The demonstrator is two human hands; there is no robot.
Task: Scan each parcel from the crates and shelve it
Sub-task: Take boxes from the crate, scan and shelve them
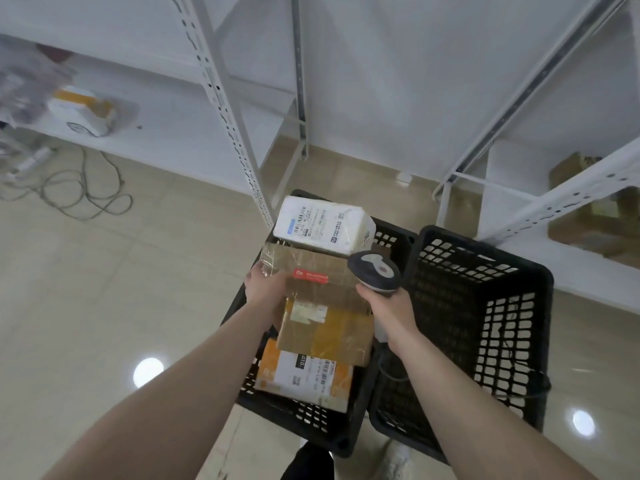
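Note:
Two black plastic crates stand on the floor. The left crate holds several parcels: a white one at the far end, a taped brown cardboard box in the middle and an orange-and-white one nearest me. My left hand grips the left edge of a flat brown parcel with a red label, held over the crate. My right hand grips a grey barcode scanner, its head just right of that parcel. The right crate looks empty.
White metal shelving stands behind and to both sides. A white-and-orange parcel lies on the low left shelf, brown boxes on the right shelf. A loose cable curls on the tiled floor at left. My feet show below the crates.

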